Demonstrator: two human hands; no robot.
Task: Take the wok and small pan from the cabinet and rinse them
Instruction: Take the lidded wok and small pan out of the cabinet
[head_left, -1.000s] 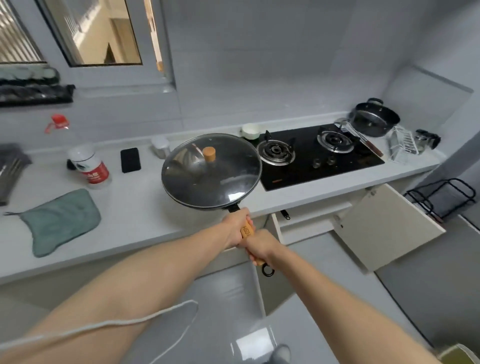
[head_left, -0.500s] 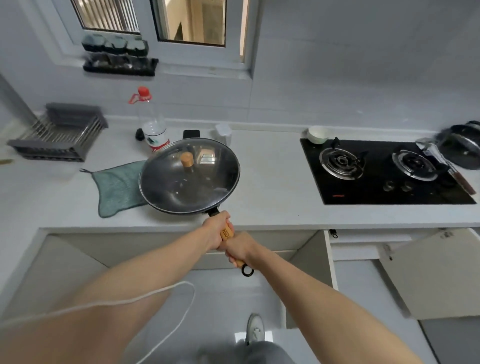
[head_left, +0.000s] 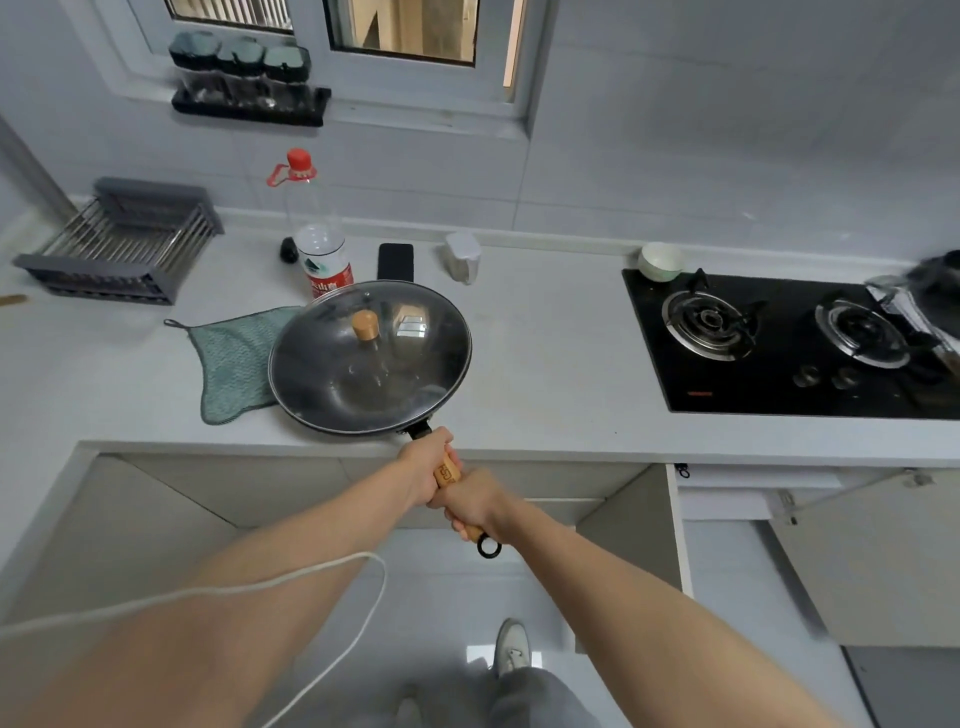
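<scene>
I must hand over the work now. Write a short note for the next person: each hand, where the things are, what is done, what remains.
Left hand: grips the wok's wooden handle, nearer the pan.
Right hand: grips the same handle, nearer its ring end.
Wok: out of the cabinet, glass lid on, at the counter beside the green cloth; whether it rests on the counter, I cannot tell.
Small pan: not in view.
Done: wok taken out.
Left: fetch the small pan, rinse both. No sink is in view; the dish rack stands far left.
</scene>
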